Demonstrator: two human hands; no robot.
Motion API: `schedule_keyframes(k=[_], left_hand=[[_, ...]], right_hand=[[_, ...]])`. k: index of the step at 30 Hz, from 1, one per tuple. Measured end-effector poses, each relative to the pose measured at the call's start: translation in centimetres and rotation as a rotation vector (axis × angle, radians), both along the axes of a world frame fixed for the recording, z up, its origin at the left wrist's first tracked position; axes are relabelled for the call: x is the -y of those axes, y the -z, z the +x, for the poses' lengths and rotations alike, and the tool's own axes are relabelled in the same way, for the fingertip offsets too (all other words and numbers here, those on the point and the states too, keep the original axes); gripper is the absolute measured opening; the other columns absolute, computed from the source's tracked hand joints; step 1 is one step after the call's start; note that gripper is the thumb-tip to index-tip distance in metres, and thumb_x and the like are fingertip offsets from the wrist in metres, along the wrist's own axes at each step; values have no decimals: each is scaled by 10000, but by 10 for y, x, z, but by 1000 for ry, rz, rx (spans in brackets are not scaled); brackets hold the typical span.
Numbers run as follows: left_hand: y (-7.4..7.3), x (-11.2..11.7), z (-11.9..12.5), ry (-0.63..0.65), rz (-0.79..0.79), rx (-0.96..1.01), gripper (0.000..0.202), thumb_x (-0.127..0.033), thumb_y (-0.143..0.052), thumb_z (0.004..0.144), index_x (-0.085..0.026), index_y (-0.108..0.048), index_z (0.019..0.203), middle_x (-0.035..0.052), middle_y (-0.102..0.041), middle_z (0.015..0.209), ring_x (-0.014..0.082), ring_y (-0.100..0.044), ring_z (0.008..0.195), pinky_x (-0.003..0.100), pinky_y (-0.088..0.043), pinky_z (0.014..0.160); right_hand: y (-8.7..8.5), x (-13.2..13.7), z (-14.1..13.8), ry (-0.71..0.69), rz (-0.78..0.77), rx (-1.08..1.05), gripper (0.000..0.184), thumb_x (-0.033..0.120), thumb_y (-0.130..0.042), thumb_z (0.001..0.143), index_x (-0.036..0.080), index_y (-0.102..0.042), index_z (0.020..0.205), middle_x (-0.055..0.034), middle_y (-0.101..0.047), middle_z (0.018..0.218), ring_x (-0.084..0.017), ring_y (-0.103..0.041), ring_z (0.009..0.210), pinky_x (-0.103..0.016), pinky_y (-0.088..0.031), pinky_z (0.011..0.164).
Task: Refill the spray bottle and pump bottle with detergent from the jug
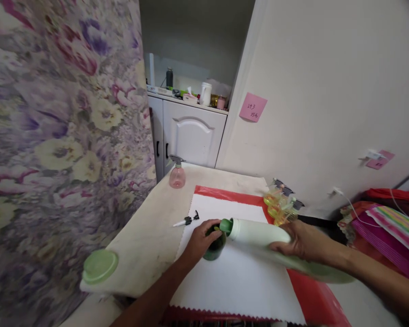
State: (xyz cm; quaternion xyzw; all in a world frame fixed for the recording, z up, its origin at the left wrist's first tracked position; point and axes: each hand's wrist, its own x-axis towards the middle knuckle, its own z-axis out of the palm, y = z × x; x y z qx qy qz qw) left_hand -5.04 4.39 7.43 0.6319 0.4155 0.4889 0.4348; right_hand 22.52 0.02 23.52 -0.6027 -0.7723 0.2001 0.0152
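Note:
My left hand [202,238] is wrapped around a small dark green bottle [215,249] standing on the white sheet. In my right hand [301,238] is a pale green jug [259,231], tipped nearly level with its mouth facing the bottle. A green cup-like piece [226,225], perhaps a funnel, sits between the jug's mouth and the bottle's neck; how they meet is partly hidden by my fingers. To the left of my left hand lies a black pump head [188,220] with a whitish tube.
A pink spray bottle [177,176] stands at the table's back left. Several yellowish spray bottles [281,204] cluster at the right edge. A pale green lid [100,266] lies on the left corner. White sheet [238,286] covers red plastic [306,295]. A floral curtain [68,136] hangs left.

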Motion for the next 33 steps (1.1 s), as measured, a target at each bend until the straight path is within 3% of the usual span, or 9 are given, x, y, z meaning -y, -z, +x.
schedule_keyframes(k=[4,7,13,18,23,28,33], left_hand=[[-5,3,-4,11,5,2,309,-358,-565,844,-254,-677,1112,47,-662,1260,237,-544,1224,371,-355,1095],[-6,6,-6,13,-26,20,382,-441,-458,904,-249,-646,1176,52,-628,1321,247,-492,1288,413,-298,1139],[10,9,-9,-42,-100,68,492,-510,-409,915,-246,-516,1316,69,-519,1439,262,-389,1376,466,-224,1176],[44,8,-8,-72,-97,87,835,-597,-623,742,-170,-354,1407,180,-419,1491,330,-357,1390,485,-242,1165],[70,4,-7,-91,-99,161,1111,-570,-818,508,-229,-292,1426,161,-439,1463,376,-375,1364,510,-246,1150],[69,5,-9,-75,-211,175,1139,-404,-878,416,-271,-324,1402,106,-514,1392,364,-456,1298,487,-301,1121],[62,8,-8,-105,-238,123,1083,-316,-879,369,-275,-403,1341,72,-604,1292,341,-526,1221,456,-350,1092]], right_hand=[[-2,5,10,153,-137,-271,400,592,-583,763,198,-525,721,47,-500,544,-87,-419,442,-217,-290,410],[2,4,26,257,-124,-427,433,619,-590,751,207,-483,671,76,-434,468,-67,-341,391,-222,-234,402],[43,-10,47,387,95,-768,567,634,-530,793,221,-371,438,59,-380,327,-79,-335,386,-257,-275,491],[82,-36,26,466,171,-1035,565,633,-503,801,221,-396,429,60,-377,343,-96,-354,394,-263,-274,483],[109,-77,-13,427,271,-1154,595,624,-383,853,222,-429,417,39,-401,371,-114,-383,409,-279,-294,490],[128,-115,-41,369,315,-1218,551,616,-440,834,216,-457,456,40,-442,398,-124,-415,448,-277,-317,521],[150,-128,-46,345,312,-1242,496,605,-460,824,224,-443,506,47,-458,438,-127,-427,485,-273,-339,558]])
